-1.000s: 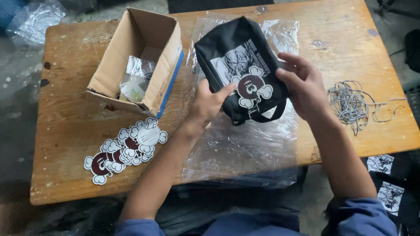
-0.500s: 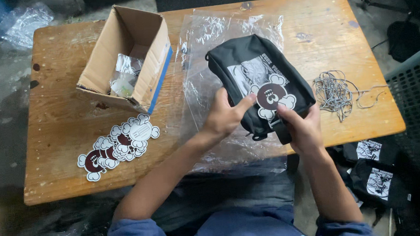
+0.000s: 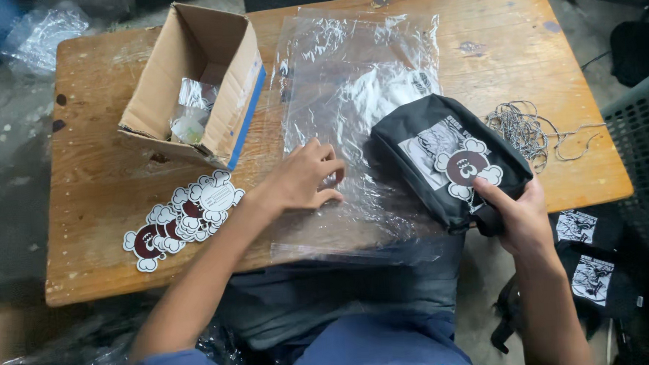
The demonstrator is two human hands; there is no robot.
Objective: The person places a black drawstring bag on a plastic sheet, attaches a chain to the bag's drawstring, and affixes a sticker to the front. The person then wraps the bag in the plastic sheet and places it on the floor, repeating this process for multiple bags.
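Note:
A black pouch (image 3: 442, 158) with a white print and a round brown-and-white sticker lies at the right of the wooden table (image 3: 118, 201). My right hand (image 3: 515, 213) grips its near end at the table's front edge. My left hand (image 3: 306, 180) rests with curled fingers on the stack of clear plastic bags (image 3: 357, 92) in the middle, no longer touching the pouch.
An open cardboard box (image 3: 200, 78) with small plastic-wrapped items stands at the back left. A pile of brown-and-white stickers (image 3: 182, 216) lies at the front left. Tangled grey string (image 3: 525, 131) sits at the right. More black pouches (image 3: 591, 265) lie on the floor at the right.
The pouch has been carried right and toward the front edge by my right hand. My left hand has let go of it and dropped onto the plastic bags.

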